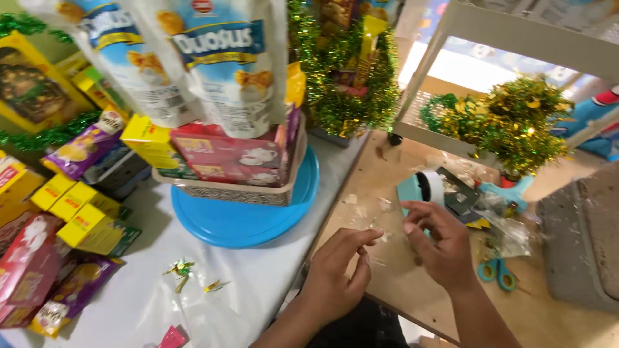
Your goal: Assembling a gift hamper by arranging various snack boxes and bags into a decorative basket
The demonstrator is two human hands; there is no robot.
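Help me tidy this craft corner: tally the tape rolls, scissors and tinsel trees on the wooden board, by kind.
Tape roll: 1
Scissors: 1
Tinsel tree: 1
Total: 3

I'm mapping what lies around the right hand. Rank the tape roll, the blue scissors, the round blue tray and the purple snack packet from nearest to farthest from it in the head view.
From the right hand:
1. Tape roll, just above the fingers.
2. Blue scissors, to its right on the board.
3. Round blue tray, left, under the gift stack.
4. Purple snack packet, far left.
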